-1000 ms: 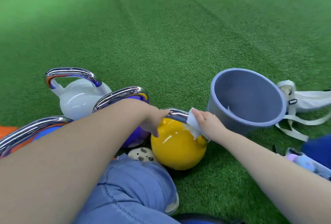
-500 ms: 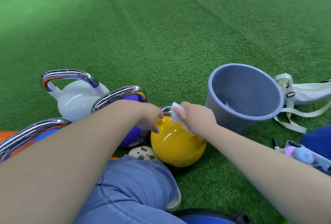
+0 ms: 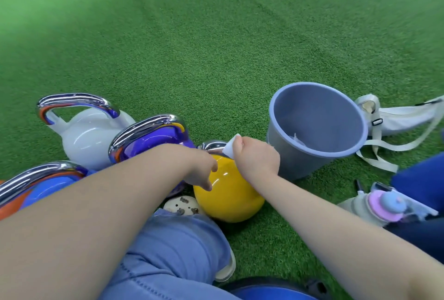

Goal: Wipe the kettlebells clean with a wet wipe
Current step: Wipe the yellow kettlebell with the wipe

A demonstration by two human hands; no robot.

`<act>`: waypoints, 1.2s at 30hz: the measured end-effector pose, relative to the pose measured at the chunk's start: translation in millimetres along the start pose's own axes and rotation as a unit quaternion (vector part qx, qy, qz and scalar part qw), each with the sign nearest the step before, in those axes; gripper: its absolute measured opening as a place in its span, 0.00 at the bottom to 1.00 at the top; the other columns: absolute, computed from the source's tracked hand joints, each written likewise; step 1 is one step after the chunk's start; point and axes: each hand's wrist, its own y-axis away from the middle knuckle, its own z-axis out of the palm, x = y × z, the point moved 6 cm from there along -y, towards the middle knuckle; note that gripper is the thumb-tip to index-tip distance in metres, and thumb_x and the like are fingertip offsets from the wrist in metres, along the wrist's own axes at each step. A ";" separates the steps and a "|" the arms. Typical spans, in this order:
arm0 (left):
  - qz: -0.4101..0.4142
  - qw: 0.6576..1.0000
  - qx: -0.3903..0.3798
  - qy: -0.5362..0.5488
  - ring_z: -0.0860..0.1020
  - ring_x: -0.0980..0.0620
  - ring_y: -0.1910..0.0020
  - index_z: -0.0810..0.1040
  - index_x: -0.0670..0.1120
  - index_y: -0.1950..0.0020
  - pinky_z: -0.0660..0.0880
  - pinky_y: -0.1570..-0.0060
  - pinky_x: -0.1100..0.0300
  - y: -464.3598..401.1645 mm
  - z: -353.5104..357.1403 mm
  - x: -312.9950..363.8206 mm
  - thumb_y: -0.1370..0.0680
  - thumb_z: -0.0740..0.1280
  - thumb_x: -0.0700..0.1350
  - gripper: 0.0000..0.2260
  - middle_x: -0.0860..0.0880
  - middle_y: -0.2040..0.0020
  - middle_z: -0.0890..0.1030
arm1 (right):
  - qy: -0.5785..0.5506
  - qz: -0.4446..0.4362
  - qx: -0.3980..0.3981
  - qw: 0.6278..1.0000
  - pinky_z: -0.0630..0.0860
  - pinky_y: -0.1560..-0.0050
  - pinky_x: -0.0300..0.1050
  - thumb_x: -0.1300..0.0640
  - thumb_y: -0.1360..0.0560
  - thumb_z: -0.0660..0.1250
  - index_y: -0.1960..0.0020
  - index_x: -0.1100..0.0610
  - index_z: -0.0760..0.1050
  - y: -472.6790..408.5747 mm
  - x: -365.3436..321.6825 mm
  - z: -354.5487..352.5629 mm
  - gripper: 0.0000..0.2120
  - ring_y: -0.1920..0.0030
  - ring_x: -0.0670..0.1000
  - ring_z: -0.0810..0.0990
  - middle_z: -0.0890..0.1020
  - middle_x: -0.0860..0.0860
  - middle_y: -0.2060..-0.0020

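Head view: the right hand point(image 3: 255, 156) pinches the wet wipe point(image 3: 231, 146) against the yellow kettlebell's point(image 3: 228, 191) chrome handle; the left hand point(image 3: 201, 170) steadies it, its grip unclear. The round bell could roll on the turf point(image 3: 216, 47) under sideways rubbing.

- Floor: green artificial turf point(image 3: 216, 47), filling the view from near to far.
- Faint straight seam lines run across the turf toward the far edge.
- Light: brighter, washed-out patches at far left and along the far edge; mid-ground evenly lit.
- No walls, windows or furniture in view.
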 end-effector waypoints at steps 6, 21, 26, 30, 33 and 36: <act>0.027 0.999 0.011 -0.017 0.63 0.44 0.29 0.55 0.47 0.24 0.64 0.34 0.52 -11.0 10.6 22.7 0.21 0.62 0.52 0.28 0.46 0.27 0.64 | -0.320 0.131 0.025 0.938 0.63 0.65 0.43 0.65 0.23 0.56 0.62 0.58 0.68 -6.0 80.3 12.6 0.10 0.64 0.54 0.69 0.72 0.56 0.67; -0.051 0.991 -0.008 0.121 0.74 0.41 0.39 0.69 0.43 0.33 0.71 0.42 0.51 -34.9 0.5 70.7 0.22 0.61 0.40 0.17 0.42 0.37 0.74 | -0.490 0.245 0.031 0.836 0.60 0.77 0.35 0.58 0.24 0.57 0.61 0.54 0.69 2.2 106.1 31.0 0.07 0.68 0.48 0.64 0.69 0.52 0.67; -0.096 0.963 -0.010 0.251 0.74 0.42 0.40 0.75 0.40 0.39 0.72 0.41 0.51 -46.0 61.0 115.1 0.24 0.64 0.39 0.13 0.42 0.41 0.76 | -0.546 0.249 0.000 0.800 0.70 0.62 0.42 0.52 0.21 0.57 0.47 0.66 0.76 17.3 104.0 32.8 0.18 0.62 0.50 0.74 0.78 0.52 0.62; -0.086 0.923 0.058 0.372 0.73 0.42 0.40 0.72 0.41 0.38 0.70 0.43 0.52 -42.3 65.3 113.6 0.24 0.60 0.35 0.15 0.40 0.40 0.75 | -0.554 0.272 -0.032 0.786 0.76 0.53 0.47 0.52 0.18 0.52 0.43 0.56 0.72 42.5 112.1 45.5 0.14 0.55 0.53 0.78 0.80 0.55 0.54; -0.095 0.888 0.108 0.437 0.70 0.42 0.36 0.66 0.43 0.30 0.68 0.37 0.53 -42.2 61.8 102.2 0.23 0.58 0.36 0.20 0.41 0.34 0.71 | -0.538 0.300 -0.061 0.785 0.69 0.35 0.57 0.47 0.18 0.51 0.31 0.54 0.67 59.5 117.5 58.7 0.20 0.40 0.57 0.75 0.76 0.56 0.39; -0.063 0.856 0.130 0.496 0.69 0.43 0.35 0.63 0.48 0.28 0.67 0.37 0.54 -40.2 62.8 107.1 0.22 0.56 0.36 0.23 0.44 0.32 0.70 | -0.519 0.338 -0.070 0.782 0.69 0.35 0.56 0.43 0.20 0.52 0.36 0.57 0.70 52.4 119.6 57.4 0.23 0.42 0.58 0.76 0.78 0.56 0.44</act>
